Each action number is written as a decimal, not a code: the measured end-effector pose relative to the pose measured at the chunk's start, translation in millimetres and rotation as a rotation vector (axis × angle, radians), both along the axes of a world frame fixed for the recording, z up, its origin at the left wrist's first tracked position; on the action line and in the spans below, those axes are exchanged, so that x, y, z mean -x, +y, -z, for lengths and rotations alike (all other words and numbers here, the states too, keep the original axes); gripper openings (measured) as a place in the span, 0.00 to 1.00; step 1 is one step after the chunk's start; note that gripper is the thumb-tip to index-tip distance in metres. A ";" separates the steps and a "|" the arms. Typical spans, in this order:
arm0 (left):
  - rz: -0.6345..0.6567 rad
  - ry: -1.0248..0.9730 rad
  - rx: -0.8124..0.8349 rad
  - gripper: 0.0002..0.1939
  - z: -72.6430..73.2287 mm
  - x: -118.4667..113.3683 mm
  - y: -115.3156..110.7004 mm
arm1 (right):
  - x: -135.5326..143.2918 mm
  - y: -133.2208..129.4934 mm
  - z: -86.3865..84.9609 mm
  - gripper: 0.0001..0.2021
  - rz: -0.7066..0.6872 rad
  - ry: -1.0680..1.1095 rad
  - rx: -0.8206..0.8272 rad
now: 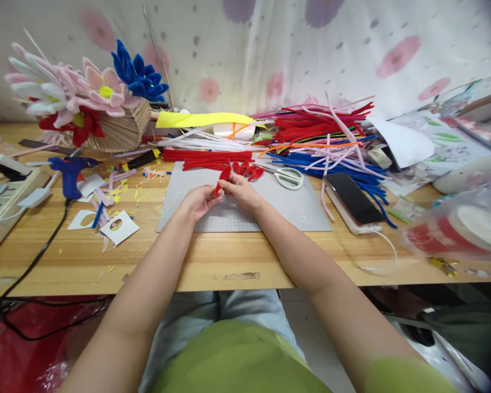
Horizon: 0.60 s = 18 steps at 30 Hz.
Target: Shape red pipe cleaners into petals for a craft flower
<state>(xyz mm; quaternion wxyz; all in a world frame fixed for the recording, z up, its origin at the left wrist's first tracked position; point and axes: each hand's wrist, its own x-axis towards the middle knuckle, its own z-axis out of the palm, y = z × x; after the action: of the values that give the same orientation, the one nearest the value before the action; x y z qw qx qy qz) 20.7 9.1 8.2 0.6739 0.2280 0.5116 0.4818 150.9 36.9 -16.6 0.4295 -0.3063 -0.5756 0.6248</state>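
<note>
Both my left hand (201, 202) and my right hand (240, 191) are closed on a red pipe cleaner petal (225, 173), held just over the grey cutting mat (311, 215). My left fingers pinch its lower end, and my right thumb and fingers grip it higher up. Just behind my right hand, several finished red petals (255, 173) lie on the mat. A bundle of straight red pipe cleaners (207, 156) rests along the mat's far edge. To the right of the petals lie scissors (289, 178) with pale handles.
On the left are a blue glue gun (70, 173), a power strip (14, 202), cut white cards (120, 227) and a bouquet of pipe cleaner flowers (102, 98). Blue pipe cleaners (331, 166), a phone (354, 197) on a white power bank, and a bagged red cup (437, 232) occupy the right.
</note>
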 end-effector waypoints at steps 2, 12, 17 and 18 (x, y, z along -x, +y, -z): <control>-0.055 0.204 -0.172 0.11 5.5 -2.2 -1.4 | 0.5 0.6 1.3 0.19 0.067 -0.048 -0.017; -0.091 1.194 -0.641 0.11 15.2 -9.4 -18.1 | 1.1 11.8 12.4 0.13 0.335 -0.110 -0.075; -0.069 1.148 -0.594 0.10 17.9 -8.4 -11.8 | 0.3 9.5 9.0 0.11 0.294 -0.126 -0.104; -0.057 1.082 -0.586 0.10 19.1 -7.9 -9.5 | -0.1 9.2 8.4 0.11 0.284 -0.127 -0.116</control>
<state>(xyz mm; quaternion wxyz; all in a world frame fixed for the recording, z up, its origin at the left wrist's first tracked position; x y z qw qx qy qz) 28.6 -0.4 -10.8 0.2147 0.6021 0.6333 0.4362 151.0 46.1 -25.0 0.4933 -0.3981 -0.5874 0.5031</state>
